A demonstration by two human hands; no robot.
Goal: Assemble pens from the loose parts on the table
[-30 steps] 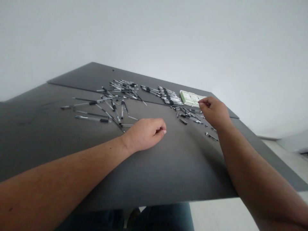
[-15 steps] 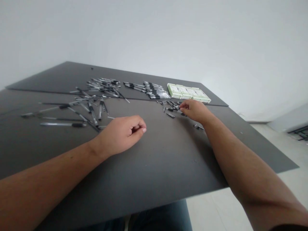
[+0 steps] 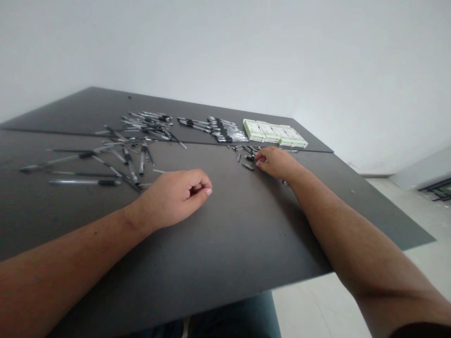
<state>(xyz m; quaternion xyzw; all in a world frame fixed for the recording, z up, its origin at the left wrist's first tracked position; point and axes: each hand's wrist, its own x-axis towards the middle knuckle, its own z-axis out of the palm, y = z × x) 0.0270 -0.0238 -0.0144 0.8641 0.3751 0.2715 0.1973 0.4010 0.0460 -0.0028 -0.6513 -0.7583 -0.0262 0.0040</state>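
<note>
My left hand (image 3: 178,195) rests on the grey table with its fingers curled in and the thumb against the index finger; nothing shows in its hollow. Farther off, my right hand (image 3: 276,162) reaches down to a small scatter of pen caps (image 3: 248,149). Its thumb and index fingertip stand slightly apart, beside a short black piece (image 3: 249,158) and a clear cap (image 3: 248,166). The palm hides part of this scatter. Beyond and left of my left hand lies a loose heap of clear pens with black grips (image 3: 148,123), with single pen parts (image 3: 84,182) spread in front.
Behind the caps, a row of pens (image 3: 227,129) lies side by side. Pale green and white boxes (image 3: 275,132) stand to its right. A seam crosses the table (image 3: 225,263), its front edge lies near my legs, and a white wall (image 3: 211,51) rises behind.
My right hand has moved a little to the left among the caps, and its fingertips have come nearer the short black piece. My left hand keeps its pose. The view has shifted slightly.
</note>
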